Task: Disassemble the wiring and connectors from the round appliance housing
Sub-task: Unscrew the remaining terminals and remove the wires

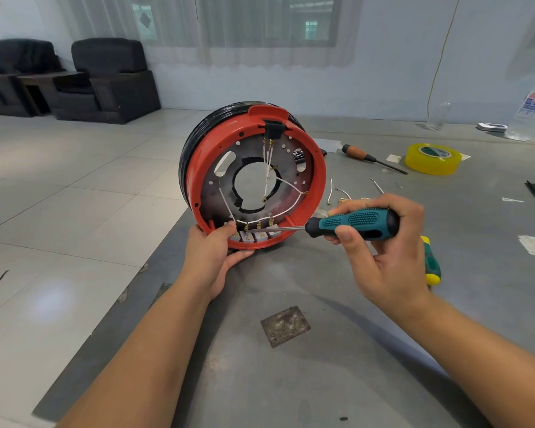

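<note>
Teal-and-black rubber is filling the right hand [386, 245], whose fingers are curling around the handle of a screwdriver [349, 225], its steel tip reaching the row of white connector blocks [257, 236] inside the round red plastic housing [320, 180]. The left hand [217, 254] is gripping the housing's lower rim, standing it on edge on the grey table [322, 366]. White wires [267, 171] are crossing its metal plate. Beyond are lying a wooden-handled screwdriver [371, 157] and a yellow tape roll [433, 159].

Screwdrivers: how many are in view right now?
3. A teal screwdriver in the right hand, a yellow-tipped one partly hidden behind that hand, a wooden-handled one beside the tape roll.
</note>
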